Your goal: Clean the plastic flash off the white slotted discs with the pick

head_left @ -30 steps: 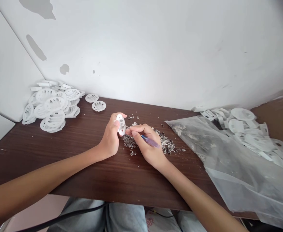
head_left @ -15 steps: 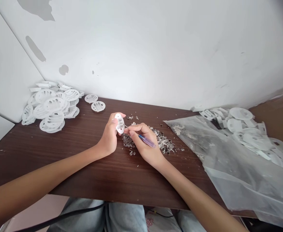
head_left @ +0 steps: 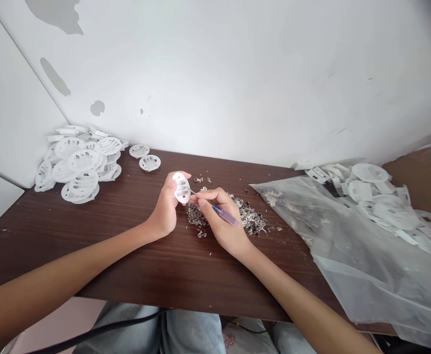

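Centre of frame, over the dark wooden bench [head_left: 127, 246]: left hand [head_left: 166, 209] closed around a small white slotted disc [head_left: 182, 189], held on edge, slotted face toward the right hand. Right hand [head_left: 220, 221] pinches a thin tool with a purple handle [head_left: 224, 215] like a pen; its metal tip touches the disc's face. Directly beneath and to the right of the hands, a scatter of grey-white shavings [head_left: 248, 216] on the bench. Upper left: heap of like white discs [head_left: 78, 162] against the wall, two lying apart just right of it. Right side: clear plastic bag [head_left: 355, 246] spread flat, more white plastic parts [head_left: 381, 201] piled behind it.
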The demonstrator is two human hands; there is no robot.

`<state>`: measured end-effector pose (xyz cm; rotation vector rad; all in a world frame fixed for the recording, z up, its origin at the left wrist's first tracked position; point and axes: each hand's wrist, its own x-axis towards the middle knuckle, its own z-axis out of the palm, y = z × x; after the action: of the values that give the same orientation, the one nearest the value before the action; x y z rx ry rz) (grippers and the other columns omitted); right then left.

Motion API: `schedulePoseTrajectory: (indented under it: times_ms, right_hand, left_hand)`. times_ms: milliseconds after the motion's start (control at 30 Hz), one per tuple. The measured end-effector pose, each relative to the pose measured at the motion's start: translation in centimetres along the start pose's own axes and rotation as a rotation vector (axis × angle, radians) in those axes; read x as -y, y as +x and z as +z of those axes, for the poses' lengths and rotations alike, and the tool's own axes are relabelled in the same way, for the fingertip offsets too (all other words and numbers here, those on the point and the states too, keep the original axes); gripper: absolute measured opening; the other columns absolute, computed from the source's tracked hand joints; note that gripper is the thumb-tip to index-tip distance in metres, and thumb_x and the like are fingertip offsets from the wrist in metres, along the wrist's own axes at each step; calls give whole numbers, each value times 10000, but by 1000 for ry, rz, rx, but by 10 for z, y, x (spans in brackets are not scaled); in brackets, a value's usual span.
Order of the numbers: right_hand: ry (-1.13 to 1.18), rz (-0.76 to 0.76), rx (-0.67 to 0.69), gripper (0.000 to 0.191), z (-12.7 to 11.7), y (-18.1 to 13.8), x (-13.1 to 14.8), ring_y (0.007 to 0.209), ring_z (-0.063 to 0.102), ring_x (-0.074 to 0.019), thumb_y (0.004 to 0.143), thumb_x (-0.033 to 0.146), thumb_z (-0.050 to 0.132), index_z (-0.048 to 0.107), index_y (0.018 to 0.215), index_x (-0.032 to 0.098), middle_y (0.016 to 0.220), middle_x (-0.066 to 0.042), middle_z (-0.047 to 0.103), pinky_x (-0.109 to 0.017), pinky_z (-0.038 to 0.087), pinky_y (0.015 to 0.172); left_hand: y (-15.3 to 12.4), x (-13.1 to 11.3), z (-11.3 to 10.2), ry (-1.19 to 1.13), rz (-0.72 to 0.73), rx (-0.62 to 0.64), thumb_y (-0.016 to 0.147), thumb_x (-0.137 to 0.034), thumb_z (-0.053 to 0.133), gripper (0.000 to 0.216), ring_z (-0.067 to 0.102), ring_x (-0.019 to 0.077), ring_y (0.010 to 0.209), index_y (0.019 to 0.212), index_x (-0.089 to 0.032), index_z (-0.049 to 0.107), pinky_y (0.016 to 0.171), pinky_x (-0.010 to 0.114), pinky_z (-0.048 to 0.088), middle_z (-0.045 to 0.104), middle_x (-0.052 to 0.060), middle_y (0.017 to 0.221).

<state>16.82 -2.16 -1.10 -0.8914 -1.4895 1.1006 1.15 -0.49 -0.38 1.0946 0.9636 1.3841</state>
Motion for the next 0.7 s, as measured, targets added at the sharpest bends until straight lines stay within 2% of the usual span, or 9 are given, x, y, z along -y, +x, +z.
schedulePoseTrajectory:
  times_ms: [267,500,700]
  right_hand:
    - [-23,1,1,222,0,-1,1,1052,756,-229,994,485,668,680,1028,266,1066,-52,785,-438,599,971]
    - [-95,-86,6,148,-2,0,6,985,756,-225,1005,419,664,716,998,281,1013,-37,790,-424,601,914]
    - [-110,-98,9,120,-4,0,5,975,760,-225,1008,390,662,721,986,288,998,-34,790,-411,608,899]
  left_hand:
    - [-2,0,-2,45,39,25,918,-582,386,452,483,207,694,1106,-220,580,678,359,412,519,6,761]
    - [-3,4,-6,75,62,84,937,-564,378,454,475,198,682,1133,-216,594,655,348,385,521,7,773]
    - [-6,4,-6,109,69,117,944,-581,379,449,491,204,693,1131,-226,581,676,355,392,511,3,763]
